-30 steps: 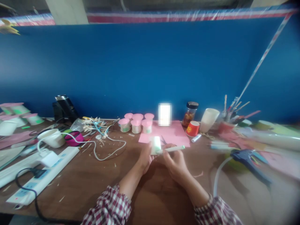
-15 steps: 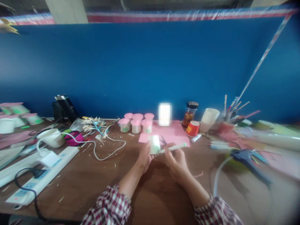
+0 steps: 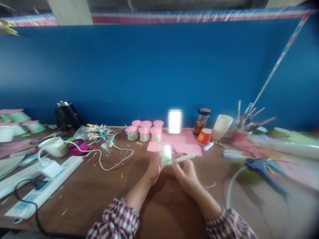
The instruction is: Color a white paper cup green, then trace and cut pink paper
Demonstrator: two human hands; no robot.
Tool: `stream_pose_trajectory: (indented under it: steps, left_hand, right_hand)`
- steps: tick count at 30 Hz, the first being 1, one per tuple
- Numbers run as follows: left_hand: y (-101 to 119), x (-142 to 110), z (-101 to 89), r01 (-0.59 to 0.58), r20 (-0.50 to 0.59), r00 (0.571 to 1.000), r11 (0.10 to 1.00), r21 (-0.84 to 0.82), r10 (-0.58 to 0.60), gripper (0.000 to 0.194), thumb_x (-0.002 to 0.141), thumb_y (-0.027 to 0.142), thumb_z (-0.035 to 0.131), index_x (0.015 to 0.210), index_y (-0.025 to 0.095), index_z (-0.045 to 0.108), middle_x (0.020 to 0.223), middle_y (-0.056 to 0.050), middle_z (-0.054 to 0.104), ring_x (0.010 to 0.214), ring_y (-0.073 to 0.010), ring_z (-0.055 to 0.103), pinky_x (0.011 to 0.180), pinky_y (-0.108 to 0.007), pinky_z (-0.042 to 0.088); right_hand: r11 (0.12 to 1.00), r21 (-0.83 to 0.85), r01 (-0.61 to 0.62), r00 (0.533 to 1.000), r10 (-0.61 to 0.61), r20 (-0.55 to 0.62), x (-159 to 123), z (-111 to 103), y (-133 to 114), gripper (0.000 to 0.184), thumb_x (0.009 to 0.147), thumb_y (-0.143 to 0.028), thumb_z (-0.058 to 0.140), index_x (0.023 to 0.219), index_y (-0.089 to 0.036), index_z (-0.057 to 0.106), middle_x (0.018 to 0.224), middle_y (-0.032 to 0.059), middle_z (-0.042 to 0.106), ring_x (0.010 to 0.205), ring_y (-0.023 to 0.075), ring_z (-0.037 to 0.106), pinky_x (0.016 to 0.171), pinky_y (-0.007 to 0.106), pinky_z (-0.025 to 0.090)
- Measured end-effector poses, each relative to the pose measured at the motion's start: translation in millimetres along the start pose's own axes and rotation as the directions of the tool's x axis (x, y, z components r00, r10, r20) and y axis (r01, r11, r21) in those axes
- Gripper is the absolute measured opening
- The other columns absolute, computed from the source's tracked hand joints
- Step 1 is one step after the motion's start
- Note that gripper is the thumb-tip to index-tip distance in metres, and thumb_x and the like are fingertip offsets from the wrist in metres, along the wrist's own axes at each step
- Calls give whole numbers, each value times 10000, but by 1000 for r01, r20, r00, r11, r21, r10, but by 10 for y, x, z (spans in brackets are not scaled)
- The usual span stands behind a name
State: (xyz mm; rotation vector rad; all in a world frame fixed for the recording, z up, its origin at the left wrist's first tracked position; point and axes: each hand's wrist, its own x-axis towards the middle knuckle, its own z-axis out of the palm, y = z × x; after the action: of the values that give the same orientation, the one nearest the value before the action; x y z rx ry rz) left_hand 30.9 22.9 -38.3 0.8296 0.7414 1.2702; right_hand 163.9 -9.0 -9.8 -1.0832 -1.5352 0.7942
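My left hand (image 3: 154,168) is closed on a small white paper cup (image 3: 165,154) with a green patch, held just above the brown table (image 3: 104,192). My right hand (image 3: 184,171) grips a white and green marker pen (image 3: 183,158) whose tip touches the cup's side. Both hands meet near the front edge of a pink paper sheet (image 3: 185,143). Behind it stand several small cups with pink lids (image 3: 144,130).
White power strips (image 3: 42,191) and cables lie at the left with a white cup (image 3: 53,146) and a black kettle (image 3: 66,114). A jar (image 3: 201,120), a red cup (image 3: 204,136), a white cup (image 3: 221,127), brushes and a blue glue gun (image 3: 265,169) fill the right side.
The hands, cup and pen shifted only slightly; the pen's angle against the cup changed a little.
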Motion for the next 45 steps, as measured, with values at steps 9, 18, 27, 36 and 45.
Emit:
stream_pose_trajectory:
  steps: [9,18,27,36,45]
  left_hand:
    - [-4,30,-13,4,-8,1000,1000,-24,-4,385,775,499,596,946,155,620,848,-47,644,860,-192,595,803,-318,447]
    - [-22,32,-30,-28,10,1000,1000,-1,28,363,812,487,557,938,151,613,862,-46,638,865,-185,591,849,-324,431]
    - [-22,32,-28,-33,9,999,999,11,33,358,819,481,551,944,151,610,855,-50,642,861,-192,597,806,-318,440]
    - [-24,30,-25,-23,7,1000,1000,1,23,392,799,507,563,949,148,615,889,-64,657,890,-200,600,839,-330,442]
    - [23,16,20,-9,-33,999,1000,-13,9,430,760,528,596,939,138,614,856,-67,646,833,-193,595,823,-355,454]
  right_hand:
    - [944,303,-127,975,175,-138,-10,24,54,149,828,-331,548,796,-186,555,603,-40,464,522,99,415,467,203,329]
    - [992,126,-27,999,33,-44,-7,22,86,112,825,-270,542,772,-174,567,624,-23,508,549,104,435,520,216,361]
    - [999,33,12,999,-11,-33,-5,16,61,84,812,-219,519,771,-174,576,648,-8,562,580,121,475,536,218,373]
    - [999,-36,22,1000,-22,-9,-2,-6,27,83,806,-215,518,767,-173,578,659,-4,578,595,130,504,560,225,399]
    - [993,89,-74,993,81,-82,1,9,22,101,807,-261,548,751,-179,566,586,-30,510,524,106,443,493,214,349]
